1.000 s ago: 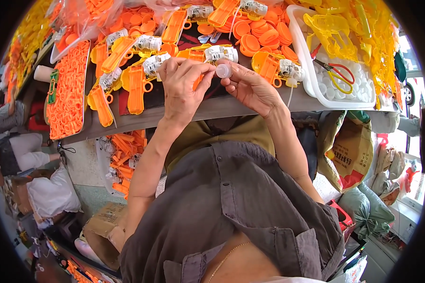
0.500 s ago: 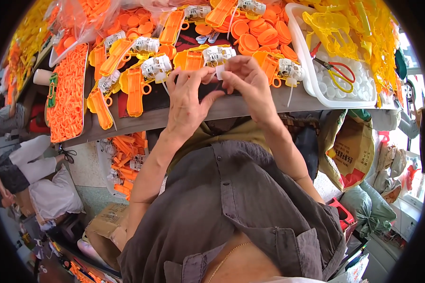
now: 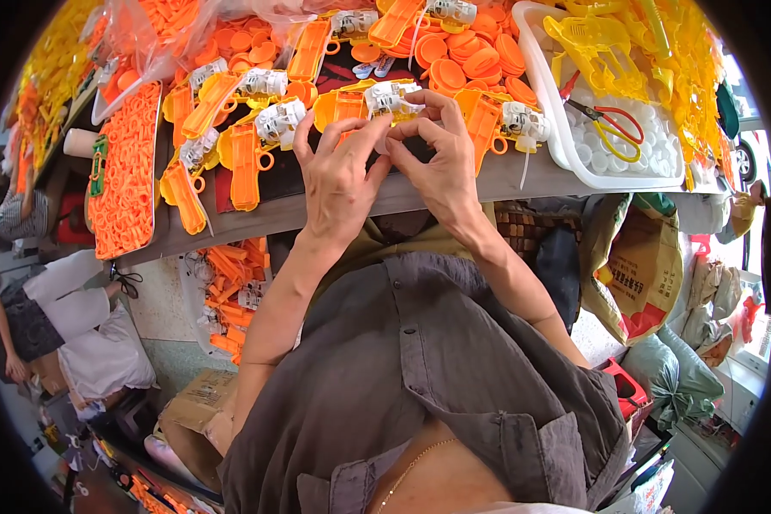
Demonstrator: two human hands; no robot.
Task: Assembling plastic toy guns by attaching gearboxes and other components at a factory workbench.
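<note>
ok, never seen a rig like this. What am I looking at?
No machine here: a person works with a bare left hand and right hand. A wide fisheye camera worn on the head looks down at them, so straight edges bend. On the grey table lie orange and yellow plastic assemblies with white parts, round orange plastic discs, and a white plastic bin containing small translucent pieces. Both hands appear to hold a small translucent plastic piece, mostly hidden.

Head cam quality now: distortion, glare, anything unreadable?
Head view: fisheye curves the table edge, and the corners go black; head view: the bright opening at right looks washed out; head view: the whitish piece between left hand and right hand is too small and covered to read.
</note>
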